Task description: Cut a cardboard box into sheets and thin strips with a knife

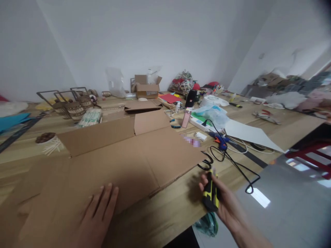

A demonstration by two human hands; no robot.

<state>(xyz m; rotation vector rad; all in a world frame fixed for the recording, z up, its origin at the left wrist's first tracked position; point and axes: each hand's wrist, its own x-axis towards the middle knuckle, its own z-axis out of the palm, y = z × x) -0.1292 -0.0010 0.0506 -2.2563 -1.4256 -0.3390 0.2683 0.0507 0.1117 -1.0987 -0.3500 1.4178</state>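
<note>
A large unfolded cardboard box (124,155) lies across the near part of the wooden table, two of its flaps raised along the far side. My left hand (99,210) rests flat on the cardboard with its fingers spread. Just right of the cardboard, over the table's front edge, my right hand (219,193) is closed around a black and yellow utility knife (210,196). Whether the blade is out I cannot tell. Beyond the knife lie the black handles of a pair of scissors (205,161), partly covered by the cardboard's corner.
A glue gun (221,141) with a looping black cord lies at the right, beside a white sheet (252,134). Small baskets (74,108), a bowl of brown balls (46,137) and bundled sticks (90,117) stand at left. A small open box (147,90) sits behind. A red stool (310,158) is far right.
</note>
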